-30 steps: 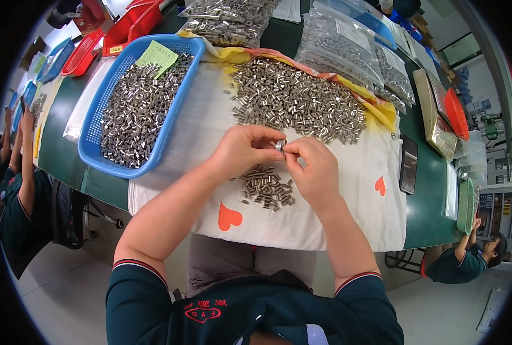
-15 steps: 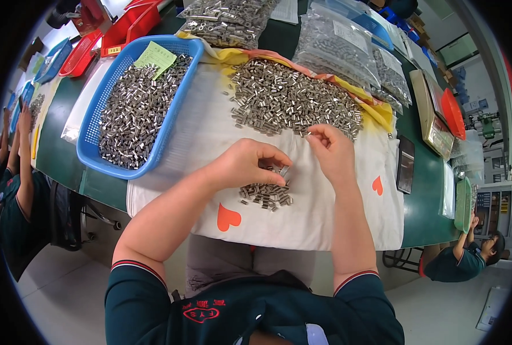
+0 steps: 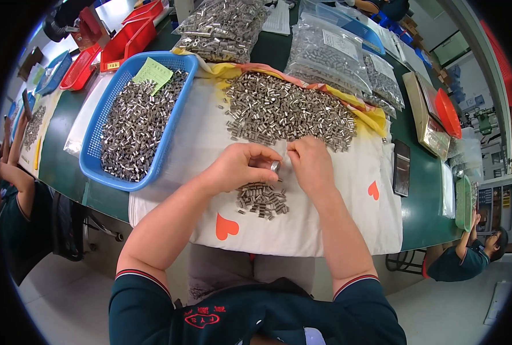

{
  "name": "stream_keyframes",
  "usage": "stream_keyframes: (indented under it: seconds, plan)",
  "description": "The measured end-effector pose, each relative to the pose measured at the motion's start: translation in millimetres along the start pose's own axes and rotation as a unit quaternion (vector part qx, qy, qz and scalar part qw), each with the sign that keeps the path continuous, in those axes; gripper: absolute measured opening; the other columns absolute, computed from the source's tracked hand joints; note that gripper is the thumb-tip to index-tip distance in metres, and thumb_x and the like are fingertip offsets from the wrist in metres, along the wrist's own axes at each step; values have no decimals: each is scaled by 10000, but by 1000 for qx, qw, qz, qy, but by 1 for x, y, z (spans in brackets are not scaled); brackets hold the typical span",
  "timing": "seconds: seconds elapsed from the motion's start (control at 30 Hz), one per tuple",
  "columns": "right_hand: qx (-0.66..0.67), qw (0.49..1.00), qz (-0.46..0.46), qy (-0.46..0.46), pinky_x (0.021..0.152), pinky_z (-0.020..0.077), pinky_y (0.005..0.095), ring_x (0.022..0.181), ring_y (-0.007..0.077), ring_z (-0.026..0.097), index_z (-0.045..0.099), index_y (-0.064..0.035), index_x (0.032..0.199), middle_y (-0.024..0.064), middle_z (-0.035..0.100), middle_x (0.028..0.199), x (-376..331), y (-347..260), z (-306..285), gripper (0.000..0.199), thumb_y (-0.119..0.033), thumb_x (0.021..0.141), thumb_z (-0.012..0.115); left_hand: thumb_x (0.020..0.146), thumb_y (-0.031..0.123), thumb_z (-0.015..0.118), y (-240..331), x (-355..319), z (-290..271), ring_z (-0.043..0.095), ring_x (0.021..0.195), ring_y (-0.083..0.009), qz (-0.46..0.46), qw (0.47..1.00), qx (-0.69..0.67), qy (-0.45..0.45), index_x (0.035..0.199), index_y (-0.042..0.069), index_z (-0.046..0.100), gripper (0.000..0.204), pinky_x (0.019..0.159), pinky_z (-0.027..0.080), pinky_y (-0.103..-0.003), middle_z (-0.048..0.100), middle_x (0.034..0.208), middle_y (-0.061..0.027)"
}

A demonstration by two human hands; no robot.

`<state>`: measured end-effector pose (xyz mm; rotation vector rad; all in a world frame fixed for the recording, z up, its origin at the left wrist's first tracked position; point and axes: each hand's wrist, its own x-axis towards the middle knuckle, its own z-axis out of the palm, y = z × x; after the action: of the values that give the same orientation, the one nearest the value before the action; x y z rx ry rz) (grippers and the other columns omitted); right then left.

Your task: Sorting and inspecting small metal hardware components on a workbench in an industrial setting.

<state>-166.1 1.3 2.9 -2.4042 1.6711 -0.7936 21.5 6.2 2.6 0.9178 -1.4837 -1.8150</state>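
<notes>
My left hand (image 3: 238, 165) is closed, with shiny short metal tubes (image 3: 275, 166) held between thumb and fingers. Just to its right, my right hand (image 3: 310, 164) is pinched, its fingertips close to the left hand's; what they hold, if anything, is hidden. Below the left hand lies a small pile of short metal tubes (image 3: 263, 201) on a white cloth (image 3: 201, 167) with red hearts. A much larger heap of tubes (image 3: 290, 109) spreads beyond both hands, along the cloth's yellow and orange border.
To the left stands a blue basket (image 3: 89, 155) full of tubes, with a green slip (image 3: 154, 73) on top. Clear bags of metal parts (image 3: 224, 29) sit at the back. A dark phone (image 3: 401, 168) lies at the right. Co-workers sit at both sides.
My right hand has moved left from the edge of the large heap, close to my left hand. The left hand stays over the small pile, fingers closed closer. The view has shifted slightly.
</notes>
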Motion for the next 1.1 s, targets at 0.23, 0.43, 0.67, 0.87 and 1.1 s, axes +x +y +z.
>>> stream_keyframes:
  seconds: [0.23, 0.43, 0.67, 0.87, 1.1]
  plan:
    - [341, 931, 91, -91, 656, 433, 249, 734, 144, 553, 606, -19, 796, 50, 587, 781, -8, -16, -22, 62, -11, 738, 588, 740, 11, 661, 0, 3, 0, 566, 762, -71, 6, 993, -88, 80, 1043, -31, 554, 324, 678, 476, -204, 604, 840, -32]
    - [305, 948, 73, -48, 581, 460, 250, 649, 149, 577, 613, -22, 799, 57, 597, 737, -10, -20, -19, 87, -32, 713, 610, 735, 18, 669, -4, 2, 0, 558, 721, -63, 16, 996, -51, 69, 1037, -34, 567, 323, 645, 470, -200, 601, 801, -23]
    - [332, 938, 83, -62, 583, 468, 247, 642, 132, 588, 610, -16, 783, 60, 606, 734, -9, -23, -21, 82, -35, 703, 615, 719, -38, 655, -1, 2, -2, 561, 731, -62, 2, 997, -21, 72, 1040, -29, 573, 331, 661, 479, -199, 591, 806, -18]
    - [278, 958, 52, -39, 594, 462, 241, 651, 128, 579, 602, -9, 784, 59, 602, 731, -13, -27, -18, 80, -7, 703, 604, 717, -31, 662, -5, 3, -1, 565, 726, -62, 12, 998, -12, 63, 1043, -26, 575, 338, 659, 479, -198, 602, 814, -23]
    - [301, 950, 73, -33, 597, 448, 226, 659, 108, 563, 595, -2, 775, 48, 601, 734, -13, -32, -19, 71, 5, 706, 611, 723, 41, 689, -6, 2, -2, 550, 716, -52, 3, 997, 2, 73, 1037, -19, 589, 335, 631, 465, -194, 617, 824, -27]
